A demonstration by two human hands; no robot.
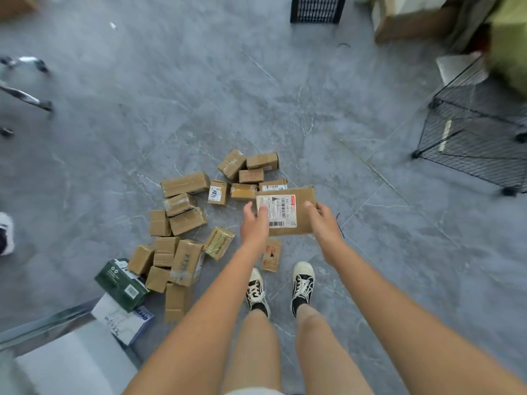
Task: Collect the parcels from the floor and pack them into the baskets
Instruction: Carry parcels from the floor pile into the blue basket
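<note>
My right hand point(323, 223) grips the right edge of a flat cardboard parcel point(302, 205), thumb on top and the fingers curled under it. My left hand point(254, 223) holds the left side, its fingers lying over the white shipping label point(276, 210). So both hands are closed around the same parcel, which is in the air above the other parcels, in front of my shoes point(302, 286).

I think the step now is to carry this parcel to a basket. To do it well I should keep it level, hold it firmly by both edges, and step around the pile, not over it, because one small parcel point(271, 255) lies just beside my left foot.

The rest of the parcels point(185, 220) lie scattered on the grey marbled floor point(142, 109), mostly to the left and a little farther than my hands. A green box point(121, 283) and a white box point(122, 320) are near on the left. A black wire basket point(479, 138) stands at the right, well apart from the pile. A black plastic crate point(316, 8) is far, at the top edge.
</note>
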